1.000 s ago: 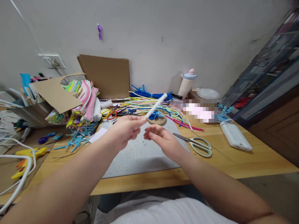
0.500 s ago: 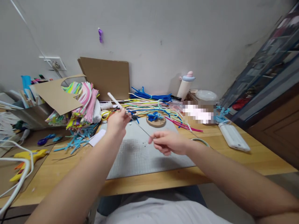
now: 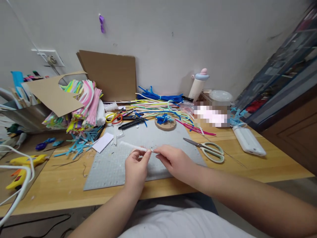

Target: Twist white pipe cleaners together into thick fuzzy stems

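Observation:
A white fuzzy pipe cleaner (image 3: 133, 146) is pinched by my left hand (image 3: 137, 167), its fluffy length pointing up to the left. My right hand (image 3: 170, 159) closes its thumb and fingers on the thin end of it, close to the left fingertips. Both hands are held over the grey cutting mat (image 3: 106, 175). The fingers partly hide where the two grips meet. To the right of my right hand lie open scissors (image 3: 210, 150) with pale green handles.
Behind the hands, a round wooden disc (image 3: 170, 125) carries a blue fuzzy piece (image 3: 163, 118). Pipe cleaners (image 3: 151, 107) in many colours spread along the wall. Left are a white card (image 3: 103, 142), cut blue pieces (image 3: 80, 143) and a yellow glue gun (image 3: 27, 162). A white power bank (image 3: 249, 140) lies right.
My hands have come together and lower, closing the stretch of thin wire between them. The pipe cleaner has tipped flatter. The pale green scissors now show fully.

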`<state>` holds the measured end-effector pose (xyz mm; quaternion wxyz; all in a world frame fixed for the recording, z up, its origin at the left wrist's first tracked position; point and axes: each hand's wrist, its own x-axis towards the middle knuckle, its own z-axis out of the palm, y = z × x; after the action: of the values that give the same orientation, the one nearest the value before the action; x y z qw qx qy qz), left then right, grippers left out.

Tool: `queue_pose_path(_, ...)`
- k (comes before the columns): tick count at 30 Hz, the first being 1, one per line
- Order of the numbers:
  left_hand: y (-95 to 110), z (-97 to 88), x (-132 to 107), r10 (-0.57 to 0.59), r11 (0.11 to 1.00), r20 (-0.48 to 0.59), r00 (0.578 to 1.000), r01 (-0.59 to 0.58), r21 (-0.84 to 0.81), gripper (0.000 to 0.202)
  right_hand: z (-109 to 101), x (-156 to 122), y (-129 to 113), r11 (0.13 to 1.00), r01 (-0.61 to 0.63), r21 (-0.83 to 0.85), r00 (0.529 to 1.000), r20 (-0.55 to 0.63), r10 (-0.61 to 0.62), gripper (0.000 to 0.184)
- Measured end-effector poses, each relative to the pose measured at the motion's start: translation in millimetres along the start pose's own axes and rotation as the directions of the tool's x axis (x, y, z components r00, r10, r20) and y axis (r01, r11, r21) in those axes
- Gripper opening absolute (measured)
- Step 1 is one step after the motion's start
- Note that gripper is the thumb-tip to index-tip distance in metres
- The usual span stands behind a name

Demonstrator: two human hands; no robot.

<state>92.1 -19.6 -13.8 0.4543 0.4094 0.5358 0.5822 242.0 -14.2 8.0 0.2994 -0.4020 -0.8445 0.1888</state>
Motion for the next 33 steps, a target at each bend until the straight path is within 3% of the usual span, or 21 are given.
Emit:
queue_pose_path(4, -0.2, -2.1, -4.2, -0.066, 0.994, -0.02, 0.998, 0.064, -0.087, 0.024, 5.6, -8.4, -1.9, 0.922, 0.136, -0.363, 0.987, -0.036, -0.159, 0.023)
queue_pose_path(8, 11.2, -1.7, -10.9, -0.171, 0.95, 0.039, 0.984, 0.175, -0.258, 0.022, 7.9, -13.8, -12.5, 0.917, 0.114, -0.381, 0.981, -0.1, -0.163, 0.025)
queue_pose_path(13, 24.2, -2.5, -14.5, -0.327, 0.851, 0.111, 0.939, 0.343, -0.397, 0.026, 7.1, -16.4, -20.1, 0.921, 0.079, -0.381, 0.97, -0.185, -0.16, 0.026)
queue_pose_path(19, 13.1, -6.8, -13.4, -0.146, 0.945, 0.073, 0.987, 0.161, -0.285, 0.018, 5.0, -20.2, -24.1, 0.975, 0.04, -0.219, 0.98, -0.181, -0.081, 0.024)
queue_pose_path(25, 16.2, -8.2, -15.3, -0.035, 0.979, 0.107, 0.994, 0.056, -0.198, 0.012, 2.7, -24.3, -28.4, 0.994, 0.016, -0.11, 0.989, -0.146, -0.032, 0.024)
queue_pose_path(33, 20.2, -14.7, -12.9, 0.185, 0.978, 0.279, 0.942, -0.148, -0.149, 0.007, -5.3, -19.8, -38.2, 0.967, -0.083, 0.239, 0.983, -0.141, 0.119, 0.016)
